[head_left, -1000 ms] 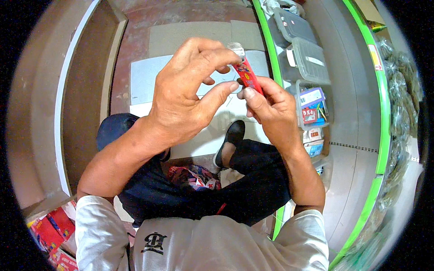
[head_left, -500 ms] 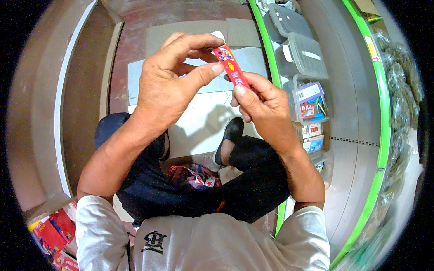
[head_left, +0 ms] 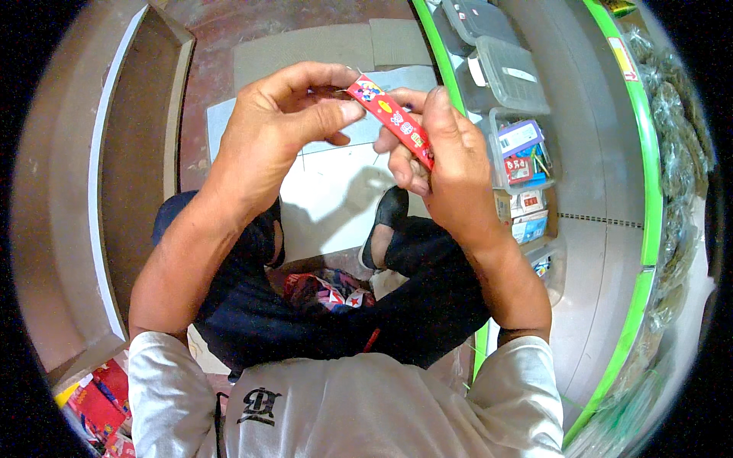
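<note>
A narrow, flat red box or packet with a coloured cartoon picture and pale lettering is held slantwise between my two hands, above the floor. My left hand is closed at its upper end, index fingertip and thumb by the edge with the picture. My right hand holds the lower part, its fingers curled around and behind the packet and the thumb lifted off its face. Thin, light slivers show at the upper end near my left index finger; they are too small to make out.
On my right, a green-edged shelf carries clear plastic bins and an open bin of small boxed goods. A brown shelf board stands on my left. A dark patterned bag or cloth lies between my legs; red packages sit lower left.
The packet has tilted further, its lower end swinging right and its face turning more toward me. My right thumb has lifted off it. The white tab at its top no longer shows.
</note>
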Tool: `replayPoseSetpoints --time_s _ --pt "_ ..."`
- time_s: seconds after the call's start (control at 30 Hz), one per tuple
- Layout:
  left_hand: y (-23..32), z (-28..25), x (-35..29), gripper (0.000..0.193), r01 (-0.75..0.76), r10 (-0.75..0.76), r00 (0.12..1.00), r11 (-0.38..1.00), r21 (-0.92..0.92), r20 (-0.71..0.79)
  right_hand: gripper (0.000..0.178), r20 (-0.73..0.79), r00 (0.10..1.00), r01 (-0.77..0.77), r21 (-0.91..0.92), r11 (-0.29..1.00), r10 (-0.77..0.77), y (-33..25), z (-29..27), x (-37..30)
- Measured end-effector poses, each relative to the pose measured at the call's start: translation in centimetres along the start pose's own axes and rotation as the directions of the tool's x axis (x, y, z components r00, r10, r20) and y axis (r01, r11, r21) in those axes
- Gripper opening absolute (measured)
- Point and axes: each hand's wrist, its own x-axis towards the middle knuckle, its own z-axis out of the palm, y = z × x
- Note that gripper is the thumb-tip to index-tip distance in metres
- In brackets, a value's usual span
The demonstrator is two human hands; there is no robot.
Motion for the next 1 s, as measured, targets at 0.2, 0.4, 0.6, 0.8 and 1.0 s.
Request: replayPoseSetpoints --time_s 0.2,0.4,0.6,0.8,1.0 --pt "-1.0 -0.8 1.2 0.021 0.185 -0.201 0.979 0.951 -0.249 -0.042 0.080 0.347 0.938 -0.171 0.402 0.899 0.024 0.7 -1.3 1.7" --pt "-1.5 -2.8 2.0 0.021 0.168 -0.196 0.980 0.891 -0.421 -0.023 0.065 0.353 0.927 -0.094 0.540 0.836 -0.125 0.4 -1.6 1.3" --pt "-1.2 -2.5 1.9 0.018 0.195 -0.221 0.975 0.874 -0.445 -0.006 0.048 0.328 0.924 0.002 0.513 0.859 -0.198 0.5 -1.6 1.1" --pt "-1.1 -2.5 1.8 0.017 0.216 -0.221 0.974 0.874 -0.435 0.039 0.044 0.315 0.928 0.025 0.474 0.880 -0.197 0.5 -1.6 1.0" --pt "-1.6 -2.8 1.9 0.019 0.208 -0.212 0.976 0.857 -0.471 0.045 0.037 0.255 0.946 0.084 0.405 0.910 -0.201 0.7 -1.0 0.8"
